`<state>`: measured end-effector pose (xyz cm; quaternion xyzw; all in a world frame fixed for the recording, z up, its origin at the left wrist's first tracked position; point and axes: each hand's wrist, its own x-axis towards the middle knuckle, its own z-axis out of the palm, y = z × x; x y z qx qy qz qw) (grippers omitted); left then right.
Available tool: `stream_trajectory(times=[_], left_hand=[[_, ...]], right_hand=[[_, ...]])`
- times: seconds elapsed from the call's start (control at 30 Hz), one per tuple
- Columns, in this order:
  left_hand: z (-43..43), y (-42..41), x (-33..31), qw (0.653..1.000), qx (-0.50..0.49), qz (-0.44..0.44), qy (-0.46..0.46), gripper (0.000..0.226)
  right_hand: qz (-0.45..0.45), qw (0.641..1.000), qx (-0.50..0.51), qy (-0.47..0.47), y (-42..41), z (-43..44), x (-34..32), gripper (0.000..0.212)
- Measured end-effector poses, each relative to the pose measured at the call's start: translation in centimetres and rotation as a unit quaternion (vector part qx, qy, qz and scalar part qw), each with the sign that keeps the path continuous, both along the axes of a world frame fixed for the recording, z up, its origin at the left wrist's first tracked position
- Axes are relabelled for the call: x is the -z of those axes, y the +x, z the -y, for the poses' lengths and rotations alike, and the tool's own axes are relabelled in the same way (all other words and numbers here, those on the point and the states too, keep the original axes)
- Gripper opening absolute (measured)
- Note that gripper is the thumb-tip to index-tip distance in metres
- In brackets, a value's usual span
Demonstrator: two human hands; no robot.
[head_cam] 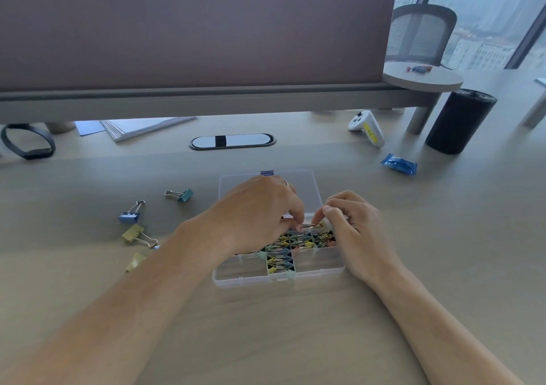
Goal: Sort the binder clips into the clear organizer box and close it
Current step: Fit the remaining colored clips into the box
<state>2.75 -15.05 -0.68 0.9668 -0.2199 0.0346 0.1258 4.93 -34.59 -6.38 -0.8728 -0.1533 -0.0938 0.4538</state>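
Pastel binder clips point(283, 248) crowd the open clear plastic organizer box point(251, 280); left hand point(257, 210) and right hand point(356, 229) both pinch one small yellowish clip point(313, 225).

Clear plastic organizer box point(251, 281): glossy, smooth, see-through walls. Small pastel binder clips point(279, 262) inside: painted metal, shiny wire handles. Large blue binder clip point(129, 217), left: matt paint, bright metal wire loops. Pale wood-grain bench point(266, 325): matt, smooth. Far mauve partition panel point(192, 24): cloth, matt. Blue wrapper point(399, 164), far right: crinkled, glossy.
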Motion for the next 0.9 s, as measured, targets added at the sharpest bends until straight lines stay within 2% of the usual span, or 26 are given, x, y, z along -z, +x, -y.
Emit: stream_trajectory(times=[0.9], left_hand=[[-0.32,-0.15,-0.05,1.0,-0.01,0.001,-0.01,0.014]], right_hand=[[0.003,1.0,-0.01,0.004,-0.08,0.12,-0.09,0.034]])
